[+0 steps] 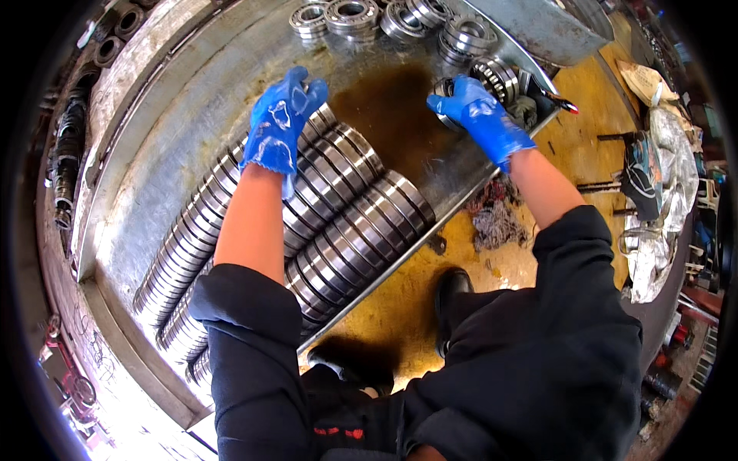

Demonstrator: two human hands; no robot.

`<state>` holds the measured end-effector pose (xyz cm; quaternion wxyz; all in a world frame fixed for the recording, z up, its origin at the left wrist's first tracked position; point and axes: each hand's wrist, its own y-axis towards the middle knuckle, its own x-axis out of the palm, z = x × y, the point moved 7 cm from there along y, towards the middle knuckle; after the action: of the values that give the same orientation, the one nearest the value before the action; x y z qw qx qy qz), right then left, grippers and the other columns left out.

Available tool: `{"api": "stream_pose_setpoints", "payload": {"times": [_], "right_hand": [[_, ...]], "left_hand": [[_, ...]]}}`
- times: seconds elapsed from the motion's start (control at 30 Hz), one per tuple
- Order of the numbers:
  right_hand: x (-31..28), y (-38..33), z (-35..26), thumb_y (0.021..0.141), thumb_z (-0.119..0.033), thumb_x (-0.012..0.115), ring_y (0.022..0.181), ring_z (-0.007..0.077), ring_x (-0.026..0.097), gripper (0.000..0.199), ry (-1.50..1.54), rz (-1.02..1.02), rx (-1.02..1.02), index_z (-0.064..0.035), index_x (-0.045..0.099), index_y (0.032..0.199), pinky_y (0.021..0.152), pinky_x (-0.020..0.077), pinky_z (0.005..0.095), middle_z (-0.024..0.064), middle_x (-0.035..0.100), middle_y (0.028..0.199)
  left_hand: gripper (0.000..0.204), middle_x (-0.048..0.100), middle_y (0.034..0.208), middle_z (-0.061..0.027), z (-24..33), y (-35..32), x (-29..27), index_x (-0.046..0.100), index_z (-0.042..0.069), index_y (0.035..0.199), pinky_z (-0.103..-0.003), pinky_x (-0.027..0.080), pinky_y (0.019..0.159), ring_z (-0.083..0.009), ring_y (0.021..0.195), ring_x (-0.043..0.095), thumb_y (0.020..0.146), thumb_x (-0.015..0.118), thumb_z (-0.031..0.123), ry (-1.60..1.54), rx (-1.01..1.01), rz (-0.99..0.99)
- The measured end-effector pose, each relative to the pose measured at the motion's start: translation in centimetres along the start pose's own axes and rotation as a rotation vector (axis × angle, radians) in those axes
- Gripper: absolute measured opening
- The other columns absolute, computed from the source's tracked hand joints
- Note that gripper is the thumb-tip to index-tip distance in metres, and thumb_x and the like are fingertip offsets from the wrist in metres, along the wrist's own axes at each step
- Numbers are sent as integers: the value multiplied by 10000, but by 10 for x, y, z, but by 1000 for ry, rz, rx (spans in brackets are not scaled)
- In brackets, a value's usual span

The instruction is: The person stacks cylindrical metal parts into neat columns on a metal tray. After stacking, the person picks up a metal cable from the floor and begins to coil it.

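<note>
Both my hands wear blue gloves. My left hand (278,123) rests on the far end of a long row of steel bearing rings (346,230) lying on edge in a metal tray (146,177). My right hand (480,115) grips a single bearing (444,88) standing on the tray's oily floor, next to another roller bearing (498,75). Three rows of rings lie side by side, partly hidden by my left forearm and black sleeve.
Several roller bearings (354,17) stand along the tray's far edge. A red-handled tool (560,101) lies at the tray's right corner. A dirty rag (496,223) lies on the yellow floor by my black shoes (450,296). Crumpled sacks (661,177) pile at right.
</note>
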<state>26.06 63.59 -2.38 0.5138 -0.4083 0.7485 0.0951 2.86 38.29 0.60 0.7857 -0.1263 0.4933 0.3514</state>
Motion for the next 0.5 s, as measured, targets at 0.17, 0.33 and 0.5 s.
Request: {"api": "stream_pose_setpoints", "payload": {"times": [0.17, 0.33, 0.5], "right_hand": [[28, -68, -5, 1003, -318, 717, 1094, 188, 674, 418, 747, -433, 98, 1, 696, 1273, 940, 520, 324, 122, 741, 1168], [90, -94, 0, 1014, -184, 703, 1157, 184, 661, 435, 676, -711, 62, 51, 594, 1363, 1027, 513, 301, 121, 703, 1235], [71, -119, -41, 951, -451, 769, 1105, 184, 647, 572, 689, -695, -69, -9, 657, 1297, 994, 512, 340, 77, 699, 1161]], "left_hand": [[538, 726, 1213, -240, -3, 5, -1, 637, 97, 1319, -485, 540, 988, -427, 1153, 684, 976, 612, 512, -3, 16, -4], [535, 719, 1224, -245, 1, 9, 6, 641, 97, 1311, -485, 536, 989, -426, 1159, 679, 973, 617, 511, -50, 57, -11], [484, 736, 1168, -246, -5, 5, 0, 644, 86, 1288, -505, 553, 943, -446, 1103, 696, 979, 631, 457, -6, 87, 25]]}}
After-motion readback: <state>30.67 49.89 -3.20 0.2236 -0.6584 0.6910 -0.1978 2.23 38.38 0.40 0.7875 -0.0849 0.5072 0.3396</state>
